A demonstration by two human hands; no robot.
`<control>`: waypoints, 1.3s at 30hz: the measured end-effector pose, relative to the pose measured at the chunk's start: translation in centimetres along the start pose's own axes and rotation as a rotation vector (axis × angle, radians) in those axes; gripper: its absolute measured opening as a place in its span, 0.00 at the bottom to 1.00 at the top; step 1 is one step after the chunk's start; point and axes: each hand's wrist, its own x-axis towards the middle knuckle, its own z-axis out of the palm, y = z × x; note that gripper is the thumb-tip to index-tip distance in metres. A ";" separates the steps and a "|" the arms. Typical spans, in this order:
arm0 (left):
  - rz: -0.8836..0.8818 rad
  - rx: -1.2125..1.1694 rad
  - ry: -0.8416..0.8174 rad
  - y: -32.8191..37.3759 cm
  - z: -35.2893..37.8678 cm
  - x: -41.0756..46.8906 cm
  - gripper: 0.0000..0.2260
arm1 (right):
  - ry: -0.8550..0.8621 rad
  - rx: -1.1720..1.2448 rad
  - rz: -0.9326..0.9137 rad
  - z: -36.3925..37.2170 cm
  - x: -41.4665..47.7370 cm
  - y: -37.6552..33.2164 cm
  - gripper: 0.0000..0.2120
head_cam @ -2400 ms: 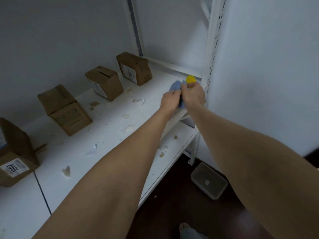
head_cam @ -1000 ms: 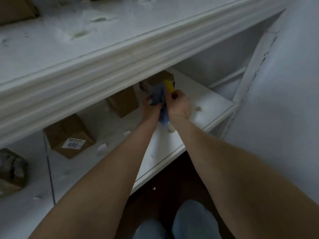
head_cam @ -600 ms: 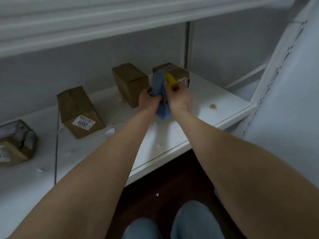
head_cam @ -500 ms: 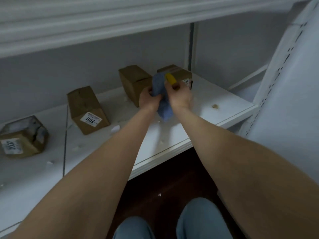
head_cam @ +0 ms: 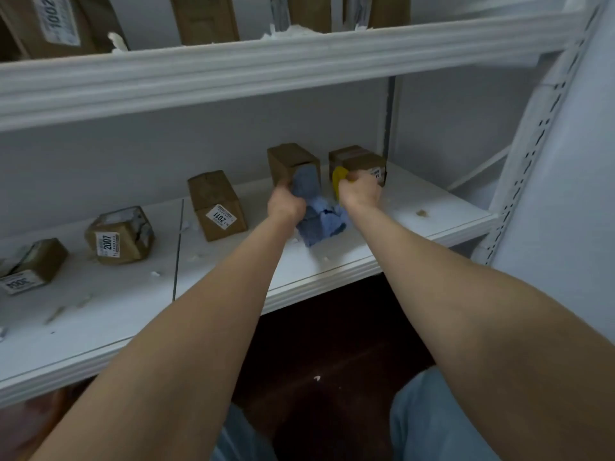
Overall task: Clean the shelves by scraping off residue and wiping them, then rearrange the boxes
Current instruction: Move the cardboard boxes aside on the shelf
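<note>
Left grip (head_cam: 286, 203) fisted tight round blue cloth (head_cam: 319, 222), cloth hangs low over lower shelf (head_cam: 392, 237). Right grip (head_cam: 361, 194) curled on yellow scraper (head_cam: 339, 181), just beside cloth. Both in front of two brown boxes (head_cam: 290, 159), residue blob (head_cam: 422, 213) near shelf's right end

five boxes (head_cam: 217, 206) in row along shelf (head_cam: 332, 264) back; cloth (head_cam: 316, 217) before them, between hands
</note>
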 end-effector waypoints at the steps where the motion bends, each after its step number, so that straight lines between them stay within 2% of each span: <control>1: -0.015 -0.004 -0.019 -0.3 0.0 -0.1 0.23 | -0.010 -0.004 0.005 0.1 -0.2 0.0 0.16; 6: -0.058 0.015 -0.097 -2.0 1.3 0.5 0.21 | -0.131 -0.055 0.026 0.6 -0.4 0.9 0.15; 13: -0.092 0.060 -0.116 -4.0 3.3 3.1 0.22 | -0.179 -0.089 0.105 2.2 1.0 2.4 0.16; 15: -0.076 0.249 -0.144 -4.3 3.8 3.7 0.21 | -0.187 -0.101 0.114 2.7 1.5 2.4 0.16; 20: 0.048 0.682 -0.352 -4.7 4.2 3.9 0.24 | -0.216 -0.191 0.099 3.6 2.4 2.8 0.11; 23: 0.079 0.860 -0.287 -4.7 4.0 4.0 0.25 | -0.222 -0.214 0.077 3.9 2.8 2.7 0.11; 31: 0.045 0.790 -0.295 -4.1 3.1 3.4 0.28 | -0.200 -0.419 -0.001 4.0 2.8 2.5 0.16; 35: 0.048 0.785 -0.268 -3.8 2.7 4.5 0.17 | -0.120 -0.523 -0.104 3.9 3.4 2.1 0.18; 39: 0.008 0.518 -0.132 -2.3 2.4 6.5 0.16 | -0.086 -0.425 -0.148 4.7 5.5 1.3 0.20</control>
